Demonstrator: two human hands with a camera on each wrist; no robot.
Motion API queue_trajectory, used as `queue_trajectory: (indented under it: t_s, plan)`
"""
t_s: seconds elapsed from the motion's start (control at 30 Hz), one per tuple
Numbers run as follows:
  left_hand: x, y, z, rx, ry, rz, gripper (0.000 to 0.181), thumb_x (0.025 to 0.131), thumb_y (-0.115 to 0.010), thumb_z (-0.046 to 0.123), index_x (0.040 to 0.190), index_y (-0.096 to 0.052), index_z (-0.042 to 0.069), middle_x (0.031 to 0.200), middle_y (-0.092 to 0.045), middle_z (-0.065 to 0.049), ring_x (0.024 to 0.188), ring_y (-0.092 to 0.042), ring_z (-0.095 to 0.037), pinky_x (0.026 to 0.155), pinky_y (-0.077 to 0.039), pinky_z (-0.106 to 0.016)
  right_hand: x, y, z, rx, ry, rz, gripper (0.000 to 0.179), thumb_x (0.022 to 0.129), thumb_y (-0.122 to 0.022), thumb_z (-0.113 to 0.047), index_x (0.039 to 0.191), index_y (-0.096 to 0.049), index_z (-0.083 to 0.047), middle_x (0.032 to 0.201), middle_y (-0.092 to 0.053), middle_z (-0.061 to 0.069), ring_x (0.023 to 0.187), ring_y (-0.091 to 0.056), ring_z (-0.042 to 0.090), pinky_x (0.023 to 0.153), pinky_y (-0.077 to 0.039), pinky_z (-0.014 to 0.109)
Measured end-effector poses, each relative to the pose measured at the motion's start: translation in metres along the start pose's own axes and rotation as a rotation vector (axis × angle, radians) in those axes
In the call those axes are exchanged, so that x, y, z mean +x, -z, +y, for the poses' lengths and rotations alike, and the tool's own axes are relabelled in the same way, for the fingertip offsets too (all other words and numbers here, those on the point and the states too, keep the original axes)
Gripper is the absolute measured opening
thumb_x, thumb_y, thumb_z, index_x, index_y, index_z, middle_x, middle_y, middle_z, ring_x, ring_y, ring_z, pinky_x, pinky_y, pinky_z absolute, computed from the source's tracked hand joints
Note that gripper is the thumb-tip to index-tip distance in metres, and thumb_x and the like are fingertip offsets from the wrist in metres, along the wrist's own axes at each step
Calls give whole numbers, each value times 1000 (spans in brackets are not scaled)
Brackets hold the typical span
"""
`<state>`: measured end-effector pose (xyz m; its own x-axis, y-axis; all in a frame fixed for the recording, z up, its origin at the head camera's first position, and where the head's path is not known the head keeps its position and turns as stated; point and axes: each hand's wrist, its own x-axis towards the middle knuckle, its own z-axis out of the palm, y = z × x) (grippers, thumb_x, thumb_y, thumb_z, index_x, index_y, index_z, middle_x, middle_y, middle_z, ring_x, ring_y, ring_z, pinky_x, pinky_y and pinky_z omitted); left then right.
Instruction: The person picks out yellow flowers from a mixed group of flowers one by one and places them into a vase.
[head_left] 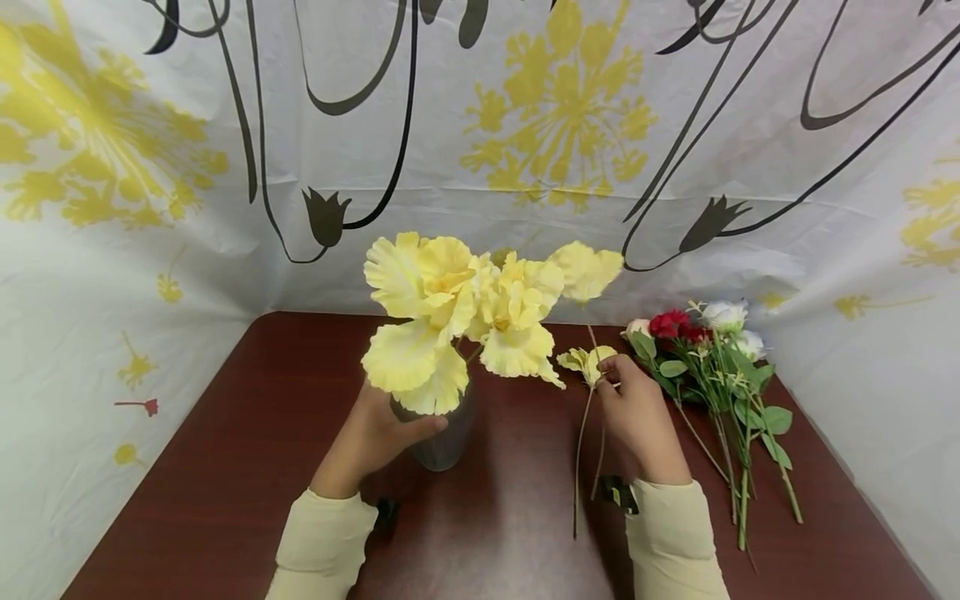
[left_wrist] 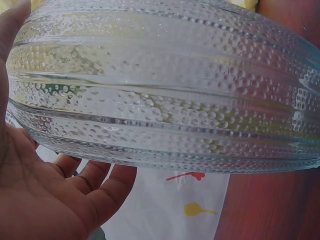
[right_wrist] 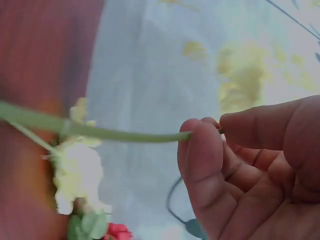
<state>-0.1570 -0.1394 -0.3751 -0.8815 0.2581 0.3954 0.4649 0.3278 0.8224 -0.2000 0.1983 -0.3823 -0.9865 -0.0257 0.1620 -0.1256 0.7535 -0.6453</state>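
My left hand (head_left: 382, 429) grips a clear glass vase (head_left: 442, 446) from the side. Its thumb and fingers lie on opposite sides of the dimpled, banded glass (left_wrist: 165, 95) in the left wrist view. Large yellow ruffled flowers (head_left: 423, 312) stand above the vase and hide its rim. Between thumb and fingertips, my right hand (head_left: 637, 408) pinches a thin green stem (right_wrist: 125, 135), to the right of the vase. One yellow bloom (head_left: 585, 271) rises above that hand, and a smaller yellow bloom (head_left: 588, 364) sits beside its fingertips. Where the stems join is unclear.
Red, white and pale roses (head_left: 723, 317) with leafy green stems lie at the right of the dark red-brown table (head_left: 300, 375). A patterned white sheet (head_left: 450, 150) hangs behind and along both sides. Dark wrist straps show at both cuffs.
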Motion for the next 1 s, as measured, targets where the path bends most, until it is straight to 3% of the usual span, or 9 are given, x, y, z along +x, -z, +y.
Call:
queue_trajectory:
  t_s: [0.23,0.4,0.53,0.77,1.0]
  plan:
    - [0,0,0,10,2,-2,83,76,-86,3,145,-38,8,137,-46,-7,124,-47,-20,99,-42,-49,-9,10,-12,37,84,106,28,103,-49,-8,131,-51,-2,108,-65,17,82,-65,28,63,-47,39]
    - [0,0,0,17,2,-1,83,76,-86,3,144,-38,7,137,-46,-7,123,-47,-19,99,-43,-48,-11,10,-17,136,119,156,33,103,-47,-7,137,-49,-6,103,-65,13,81,-68,23,63,-50,33]
    - [0,0,0,16,-5,-1,83,76,-86,3,144,-38,7,137,-46,-7,123,-47,-19,99,-43,-48,-12,8,-20,231,146,194,28,104,-47,-10,132,-53,-7,98,-65,11,78,-67,18,64,-52,27]
    - [0,1,-1,12,-17,-2,83,76,-86,3,144,-39,7,136,-47,-6,122,-48,-18,99,-43,-47,-13,2,-28,386,136,159,22,104,-49,-10,124,-59,-5,88,-64,14,76,-68,23,67,-57,32]
    - [1,0,-1,12,-30,2,83,75,-86,3,144,-40,7,137,-47,-7,124,-48,-19,99,-43,-47,-13,-1,-32,476,121,196,22,104,-51,-10,123,-60,-3,103,-61,11,81,-68,24,68,-58,32]
